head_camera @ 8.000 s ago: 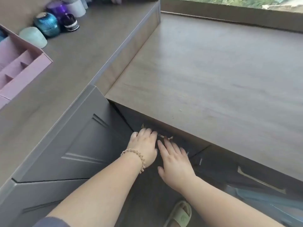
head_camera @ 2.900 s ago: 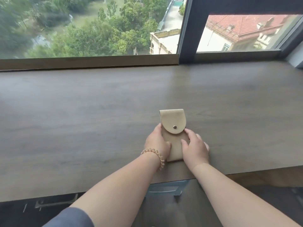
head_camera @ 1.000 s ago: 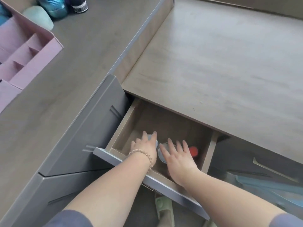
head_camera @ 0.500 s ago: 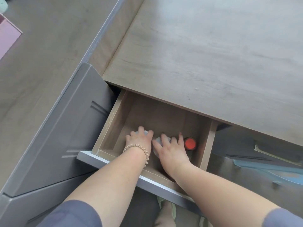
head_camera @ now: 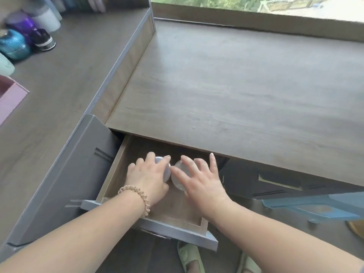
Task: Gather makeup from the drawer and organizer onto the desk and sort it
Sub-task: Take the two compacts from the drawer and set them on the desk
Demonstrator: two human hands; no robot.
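Now in the drawer (head_camera: 110, 170): two round jars sit side by side in the lower middle of the frame, a pale jar (head_camera: 167, 173) and a clear jar (head_camera: 180, 179).
Left hand (head_camera: 146, 177): fingers curled over the pale jar, gripping it.
Right hand (head_camera: 201, 184): fingers spread over the clear jar; cannot tell if it grips.
Changed: half a second ago a red cap showed at the drawer's right; now it does not. The lift to the desk (head_camera: 236, 85) is probably starting.
Hidden: the drawer's back lies under the desk edge; the pink organizer (head_camera: 9, 95) is cut off at far left.
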